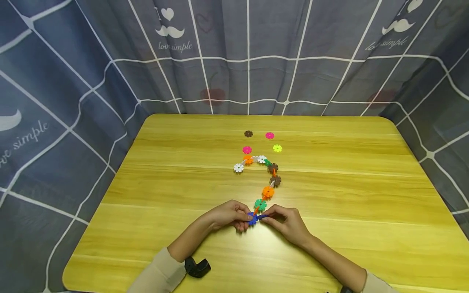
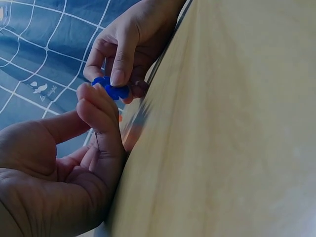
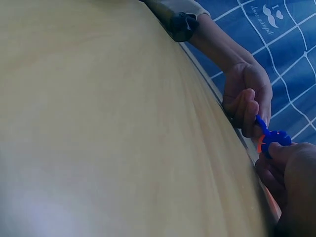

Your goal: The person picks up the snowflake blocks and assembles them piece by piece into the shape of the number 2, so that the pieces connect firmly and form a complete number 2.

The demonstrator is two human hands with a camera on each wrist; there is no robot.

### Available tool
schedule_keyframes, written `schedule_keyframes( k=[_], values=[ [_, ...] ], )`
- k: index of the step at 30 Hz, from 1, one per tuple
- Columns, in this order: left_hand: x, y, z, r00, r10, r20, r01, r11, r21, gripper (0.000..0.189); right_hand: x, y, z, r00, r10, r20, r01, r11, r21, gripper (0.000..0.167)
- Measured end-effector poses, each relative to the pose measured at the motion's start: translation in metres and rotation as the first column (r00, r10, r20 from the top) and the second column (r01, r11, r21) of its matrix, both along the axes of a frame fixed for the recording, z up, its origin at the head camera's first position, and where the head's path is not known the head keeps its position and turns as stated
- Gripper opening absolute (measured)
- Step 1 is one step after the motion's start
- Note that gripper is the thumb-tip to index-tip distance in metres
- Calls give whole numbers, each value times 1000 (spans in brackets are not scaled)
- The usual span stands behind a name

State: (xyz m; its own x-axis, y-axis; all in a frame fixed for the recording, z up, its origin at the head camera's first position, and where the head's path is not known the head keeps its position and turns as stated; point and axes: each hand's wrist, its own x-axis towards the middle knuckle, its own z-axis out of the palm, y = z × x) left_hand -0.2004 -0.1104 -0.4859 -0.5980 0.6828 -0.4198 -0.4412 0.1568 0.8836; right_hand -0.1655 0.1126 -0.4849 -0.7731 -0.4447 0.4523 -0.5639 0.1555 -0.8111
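Near the table's front middle, my left hand (image 1: 228, 215) pinches a blue notched plastic disc (image 1: 253, 220) at the near end of a linked chain. Thumb and index finger of my right hand (image 1: 290, 224) pinch a second blue disc (image 3: 277, 140), held edge-on against the first one's right side; how deep the slots engage I cannot tell. From there the chain curves away over a green disc (image 1: 260, 204), an orange disc (image 1: 268, 192) and brown discs (image 1: 276, 181), then bends left to a white disc (image 1: 238, 168). Fingers partly cover both blue discs.
Beyond the chain lie loose discs: a brown one (image 1: 248, 134), a yellow-green one (image 1: 277, 148) and two pink ones, one pink disc (image 1: 269, 135) farther back. A wooden-topped table (image 1: 348, 175) carries everything. Grey-blue grid curtains (image 1: 227, 49) hang behind it and at both sides.
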Motion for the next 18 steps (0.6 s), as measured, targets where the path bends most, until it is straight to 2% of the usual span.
schedule_keyframes(
  k=[5,10,13,18],
  values=[
    [1,1,-1,1000,-17,-24,17,1000,9,10,1,-3,1,1000,-20,-17,21,1000,14,17],
    [1,1,-2,999,-26,-42,27,999,27,10,2,-6,2,997,-19,-78,20,1000,15,19],
    [1,2,-1,999,-30,-42,31,999,31,10,-1,-4,-13,994,-10,-111,10,1000,7,19],
    [2,1,0,999,-33,-37,34,999,26,9,-6,-1,-40,993,21,-112,-22,1000,-8,17]
  ],
)
